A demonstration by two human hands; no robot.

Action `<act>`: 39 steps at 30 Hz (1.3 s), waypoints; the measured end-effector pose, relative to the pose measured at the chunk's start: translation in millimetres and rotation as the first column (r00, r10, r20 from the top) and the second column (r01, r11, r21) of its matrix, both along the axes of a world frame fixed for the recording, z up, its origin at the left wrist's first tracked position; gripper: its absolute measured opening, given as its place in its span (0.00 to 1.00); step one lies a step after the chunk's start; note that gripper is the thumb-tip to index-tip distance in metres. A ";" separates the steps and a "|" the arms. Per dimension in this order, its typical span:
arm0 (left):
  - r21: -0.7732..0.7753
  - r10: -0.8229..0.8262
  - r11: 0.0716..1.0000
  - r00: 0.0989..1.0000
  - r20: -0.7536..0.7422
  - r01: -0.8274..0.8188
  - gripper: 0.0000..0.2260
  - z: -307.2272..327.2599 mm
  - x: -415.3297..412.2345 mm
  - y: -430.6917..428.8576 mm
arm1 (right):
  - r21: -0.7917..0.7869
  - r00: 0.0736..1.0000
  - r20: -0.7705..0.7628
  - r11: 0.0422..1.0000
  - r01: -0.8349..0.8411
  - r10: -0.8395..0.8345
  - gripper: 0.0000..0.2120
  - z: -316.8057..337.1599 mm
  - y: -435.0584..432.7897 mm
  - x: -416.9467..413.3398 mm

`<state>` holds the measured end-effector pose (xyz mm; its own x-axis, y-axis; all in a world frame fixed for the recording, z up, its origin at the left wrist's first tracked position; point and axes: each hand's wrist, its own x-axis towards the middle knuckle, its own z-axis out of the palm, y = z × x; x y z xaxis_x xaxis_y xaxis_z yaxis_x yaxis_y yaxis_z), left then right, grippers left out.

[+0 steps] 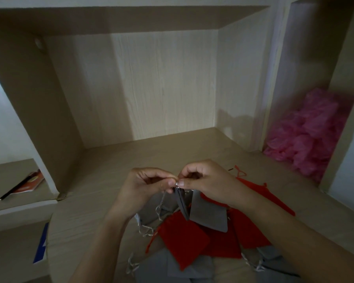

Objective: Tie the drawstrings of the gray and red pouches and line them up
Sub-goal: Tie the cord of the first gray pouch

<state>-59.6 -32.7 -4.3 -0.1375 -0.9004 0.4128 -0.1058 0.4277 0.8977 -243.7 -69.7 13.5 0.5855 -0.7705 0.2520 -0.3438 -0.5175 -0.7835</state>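
Observation:
A gray pouch [183,205] hangs edge-on above the desk from its pale drawstring. My left hand [146,185] and my right hand [207,180] pinch that drawstring together at the pouch's top, fingertips almost touching. Below them lies a loose pile: a flat gray pouch [208,215], a red pouch [183,240], more red pouches [251,231] to the right, and gray pouches [172,268] at the near edge with pale drawstrings [145,229] trailing left.
The pile sits on a light wooden desk [102,221] inside a shelving alcove. Pink plastic bags [309,135] fill the right compartment. A red booklet [29,183] lies on the lower left shelf. A blue item [42,246] shows at the left edge.

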 end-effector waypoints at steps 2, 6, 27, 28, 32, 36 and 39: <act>-0.004 0.012 1.000 1.000 -0.002 -0.012 0.05 1.4 -0.8 0.4 | 0.013 1.000 0.006 1.000 -0.011 0.011 0.04 -0.6 -2.0 -0.3; -0.015 0.038 0.999 0.997 0.064 -0.037 0.05 3.1 -0.2 1.9 | 0.061 0.999 -0.010 0.998 -0.033 0.033 0.03 -1.7 -3.4 -1.3; -0.677 0.583 0.705 0.716 0.383 -0.212 0.08 -8.3 -11.4 -2.2 | -0.241 0.993 0.072 0.964 0.110 -0.096 0.08 -4.4 5.2 4.4; -0.682 0.583 0.699 0.723 0.370 -0.214 0.07 -8.4 -11.7 -2.0 | -0.236 0.991 0.095 0.965 0.113 -0.093 0.10 -4.7 3.9 3.9; -0.697 0.571 0.683 0.754 0.325 -0.218 0.06 -8.7 -14.0 0.0 | -0.125 0.983 0.181 0.990 0.062 -0.039 0.13 -7.7 -5.0 1.1; -0.703 0.556 0.673 0.784 0.277 -0.229 0.06 -5.5 -14.8 2.5 | 0.125 0.939 0.343 0.989 -0.079 0.031 0.12 -8.6 -9.9 1.0; -0.692 0.525 0.687 0.809 0.264 -0.221 0.06 -6.2 -13.4 2.3 | 0.239 0.902 0.432 0.962 -0.134 0.018 0.09 -10.2 -10.4 -0.7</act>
